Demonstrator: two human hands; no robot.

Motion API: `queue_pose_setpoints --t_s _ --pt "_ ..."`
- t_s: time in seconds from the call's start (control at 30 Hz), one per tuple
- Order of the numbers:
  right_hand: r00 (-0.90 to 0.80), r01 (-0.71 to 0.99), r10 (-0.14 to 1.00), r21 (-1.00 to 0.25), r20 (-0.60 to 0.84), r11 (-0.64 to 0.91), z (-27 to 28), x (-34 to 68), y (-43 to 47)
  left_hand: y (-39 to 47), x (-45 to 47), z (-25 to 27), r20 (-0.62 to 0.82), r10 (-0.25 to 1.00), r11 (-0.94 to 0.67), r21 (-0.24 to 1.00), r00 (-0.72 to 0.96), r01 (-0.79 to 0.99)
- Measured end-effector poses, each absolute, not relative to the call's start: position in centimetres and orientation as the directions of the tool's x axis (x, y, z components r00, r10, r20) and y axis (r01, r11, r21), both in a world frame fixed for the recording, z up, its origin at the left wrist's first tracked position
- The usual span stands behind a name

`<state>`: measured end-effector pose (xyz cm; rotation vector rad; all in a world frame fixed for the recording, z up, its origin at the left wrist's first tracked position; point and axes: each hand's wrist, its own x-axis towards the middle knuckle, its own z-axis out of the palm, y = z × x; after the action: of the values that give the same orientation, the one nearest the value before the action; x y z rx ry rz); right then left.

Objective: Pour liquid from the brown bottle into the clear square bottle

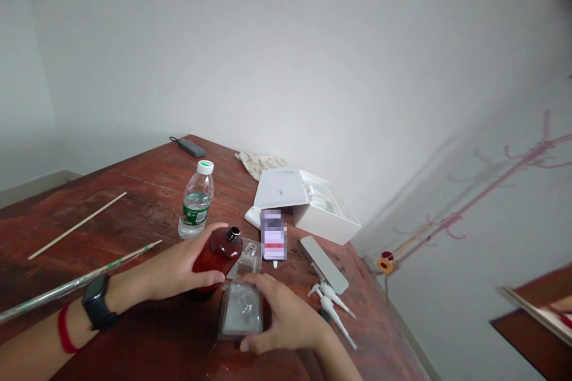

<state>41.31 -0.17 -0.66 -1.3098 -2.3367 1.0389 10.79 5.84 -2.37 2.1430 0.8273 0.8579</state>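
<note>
The left hand [196, 262] is closed around a glossy red-brown bottle [217, 255] with a short black neck, held above the near middle of the table. Its open mouth points up, and its long axis leans rightward in view, like the water bottle behind. The right hand [283, 315] is spread around a clear, boxy plastic container [242, 312] just beside it, whose round neck faces the viewer; whether the fingers grip it firmly, I cannot tell.

The surface is a dark reddish wooden table [147, 190], set against a plain pale grey wall [286, 53]. A pink metal coat rack [513, 164] appears tilted at right.

Counted: one red-brown bottle; two clear containers, the second lying behind the first; two white plastic pump heads [338, 321] to the right; one water bottle [195, 208] with green label and white cap; one phone [273, 238], screen lit; one open white cardboard box [328, 226]; one thin pale stick [78, 226] at left.
</note>
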Motion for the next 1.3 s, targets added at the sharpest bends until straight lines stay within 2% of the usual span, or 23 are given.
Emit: queue_pose_setpoints --t_s 0.4,1.3 --pt "-0.567 0.628 0.816 -0.7 -0.111 0.341 -0.79 41.34 -0.11 5.68 10.67 -2.2 0.279 0.764 -0.532 0.782 0.582 0.324" --pt "-0.577 0.619 0.809 -0.707 -0.115 0.341 -0.88 41.59 -0.06 5.81 10.63 -2.26 0.269 0.76 -0.529 0.784 0.592 0.323"
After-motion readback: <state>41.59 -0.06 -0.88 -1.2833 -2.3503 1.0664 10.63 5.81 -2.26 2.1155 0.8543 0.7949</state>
